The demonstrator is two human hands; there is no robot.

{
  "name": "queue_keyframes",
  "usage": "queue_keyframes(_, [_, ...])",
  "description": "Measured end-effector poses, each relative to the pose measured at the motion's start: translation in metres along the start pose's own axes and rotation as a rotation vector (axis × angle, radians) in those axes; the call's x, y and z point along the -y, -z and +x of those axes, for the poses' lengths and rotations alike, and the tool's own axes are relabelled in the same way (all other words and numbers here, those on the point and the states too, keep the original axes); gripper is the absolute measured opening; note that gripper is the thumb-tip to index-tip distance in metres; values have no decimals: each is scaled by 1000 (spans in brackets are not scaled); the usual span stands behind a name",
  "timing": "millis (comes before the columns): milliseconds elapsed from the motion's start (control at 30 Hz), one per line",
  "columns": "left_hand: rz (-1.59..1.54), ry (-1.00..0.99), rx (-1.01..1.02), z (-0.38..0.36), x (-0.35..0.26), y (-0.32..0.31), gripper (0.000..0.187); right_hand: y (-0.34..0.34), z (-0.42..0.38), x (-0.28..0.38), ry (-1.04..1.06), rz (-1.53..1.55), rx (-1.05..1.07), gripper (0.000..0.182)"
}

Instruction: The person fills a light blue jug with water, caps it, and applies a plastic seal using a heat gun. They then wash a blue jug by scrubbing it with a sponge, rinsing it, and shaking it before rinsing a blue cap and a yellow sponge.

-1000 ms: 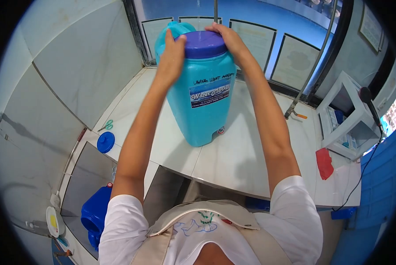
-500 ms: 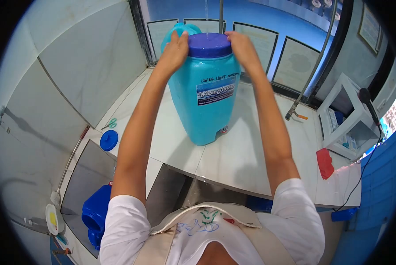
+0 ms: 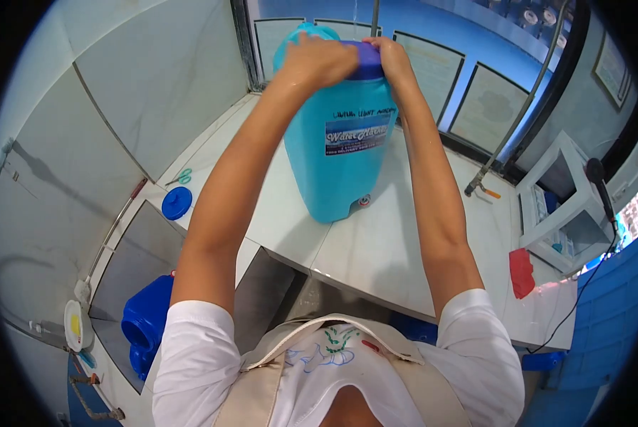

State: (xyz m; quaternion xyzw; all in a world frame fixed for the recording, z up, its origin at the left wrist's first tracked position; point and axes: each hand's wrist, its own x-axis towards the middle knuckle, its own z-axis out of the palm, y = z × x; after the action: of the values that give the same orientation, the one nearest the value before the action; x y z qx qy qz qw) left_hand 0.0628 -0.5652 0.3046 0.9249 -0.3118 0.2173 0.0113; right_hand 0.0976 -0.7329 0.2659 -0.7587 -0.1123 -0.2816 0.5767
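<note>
A tall turquoise water container stands upright on the white tiled counter, with a printed label, handwriting and a small spigot low on its front. A purple screw lid is on its top. My right hand has its fingers closed on the lid's right edge. My left hand lies across the lid's left part, its fingers smeared by motion. Behind it, another turquoise container shows partly.
A blue cap and scissors lie left on the counter. Blue jugs stand lower left. At right are a tap pipe, a red cloth, a white shelf and a microphone. A thin water stream falls behind the lid.
My left hand has moved right, from the lid's left edge to over its left part. My right hand stays at the lid's right edge. The view has shifted slightly.
</note>
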Motion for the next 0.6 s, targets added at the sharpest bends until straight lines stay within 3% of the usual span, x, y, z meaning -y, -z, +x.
queue_keyframes(67, [-177, 165, -93, 32, -25, -20, 54, 3, 2, 5, -3, 35, -9, 44])
queue_keyframes(133, [-344, -290, 273, 55, -37, 5, 54, 9, -32, 29, -132, 580, -69, 57])
queue_keyframes(200, [-380, -131, 437, 58, -45, 27, 57, 11, -57, 16, -146, 648, -165, 73])
queue_keyframes(233, [-518, -211, 444, 70, -32, 23, 59, 17, -68, -23, -135, 621, -139, 72])
queue_keyframes(267, [-659, -292, 449, 93, -10, 12, 61, 12, -89, -56, -253, 495, -250, 68])
queue_keyframes(300, [-711, -290, 389, 119, 30, -9, 60, 12, -111, -98, -316, 490, -177, 64])
queue_keyframes(367, [-564, -123, 487, 191, 104, -62, 63, 2, -164, -137, -771, 355, -140, 56])
queue_keyframes(400, [-756, -161, 150, 127, 122, -47, 62, -10, -192, -209, -688, 546, -189, 61])
queue_keyframes(433, [-938, -100, -81, 122, 151, -79, 61, -24, -210, -150, -869, 542, -186, 67])
queue_keyframes(467, [-1165, 85, -162, 102, 158, -95, 62, -33, -225, -143, -900, 600, -184, 68])
queue_keyframes(500, [-1233, 147, -258, 108, 187, -148, 63, -40, -234, -140, -935, 663, -186, 69])
queue_keyframes(533, [-1289, 183, -197, 97, 200, -183, 64, -47, -235, -136, -939, 669, -217, 69])
queue_keyframes(600, [-1809, 361, -110, 62, 193, -238, 65, -58, -231, -131, -968, 768, -336, 70])
